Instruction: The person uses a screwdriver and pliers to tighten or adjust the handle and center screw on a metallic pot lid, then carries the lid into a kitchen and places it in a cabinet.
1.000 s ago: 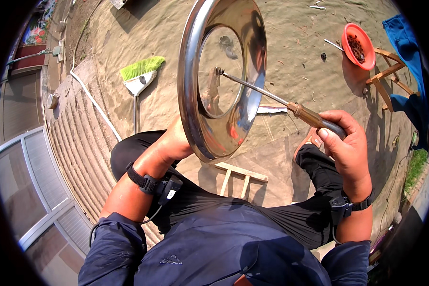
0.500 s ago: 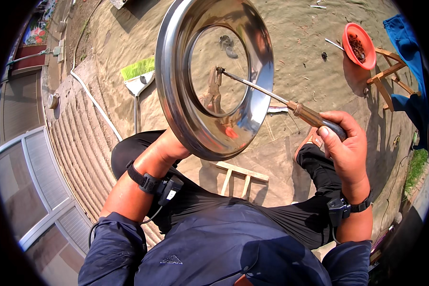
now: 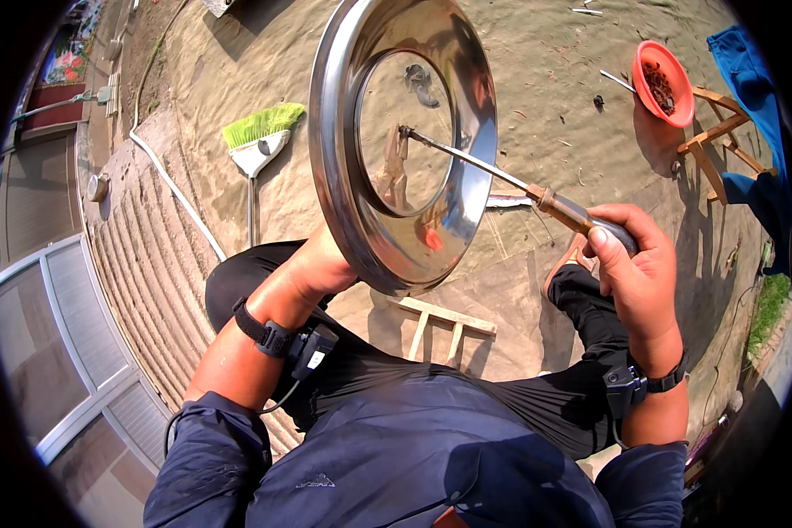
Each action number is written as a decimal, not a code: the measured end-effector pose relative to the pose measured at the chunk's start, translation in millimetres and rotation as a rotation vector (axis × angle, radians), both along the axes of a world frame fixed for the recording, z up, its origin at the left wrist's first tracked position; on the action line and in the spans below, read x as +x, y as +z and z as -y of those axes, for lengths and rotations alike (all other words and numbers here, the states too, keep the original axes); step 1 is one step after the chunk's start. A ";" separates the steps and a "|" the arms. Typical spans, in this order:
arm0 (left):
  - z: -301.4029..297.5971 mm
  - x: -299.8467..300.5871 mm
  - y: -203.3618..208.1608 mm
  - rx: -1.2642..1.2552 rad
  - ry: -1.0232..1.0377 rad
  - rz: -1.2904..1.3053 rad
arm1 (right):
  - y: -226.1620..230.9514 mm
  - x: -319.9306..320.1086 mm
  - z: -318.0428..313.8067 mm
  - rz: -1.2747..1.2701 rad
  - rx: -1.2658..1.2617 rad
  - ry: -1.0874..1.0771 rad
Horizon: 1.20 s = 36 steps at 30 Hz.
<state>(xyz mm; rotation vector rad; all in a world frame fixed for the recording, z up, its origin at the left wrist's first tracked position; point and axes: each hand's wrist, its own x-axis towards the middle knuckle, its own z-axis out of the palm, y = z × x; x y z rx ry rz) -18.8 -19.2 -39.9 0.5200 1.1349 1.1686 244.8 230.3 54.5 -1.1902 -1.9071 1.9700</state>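
A shiny steel ring-shaped pan or rim (image 3: 339, 167) with a wide round centre is raised in front of me, tilted steeply. My left hand (image 3: 330, 260) grips its lower left edge, the fingers hidden behind the metal. A screwdriver (image 3: 493, 165) with a long thin shaft and a brown-and-dark handle is in my right hand (image 3: 638, 260), whose thumb lies along the handle. Its dark tip appears in front of the ring's centre; whether it touches anything I cannot tell.
A low wooden stool frame (image 3: 449, 317) lies between my legs. Left of the ring is a green-bristled broom (image 3: 262, 145); a pale hose (image 3: 172, 195) runs farther left. At right, a red bowl (image 3: 664, 85) of brown scraps sits by a wooden folding stand (image 3: 715, 145) with blue cloth (image 3: 752, 106).
The ring has shifted slightly right and turned more edge-on, uncovering more of the broom. My right hand and the screwdriver have barely moved.
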 end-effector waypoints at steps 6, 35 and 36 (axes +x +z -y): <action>-1.6 6.5 -2.0 -0.063 0.060 -0.285 | 0.4 5.8 -3.6 -0.041 0.232 0.077; -25.3 3.2 25.6 -0.055 -0.056 -0.767 | -31.7 5.7 10.0 -0.134 0.621 0.362; -20.1 4.8 21.4 -0.024 -0.042 -0.805 | -27.7 1.8 11.5 -0.106 0.698 0.356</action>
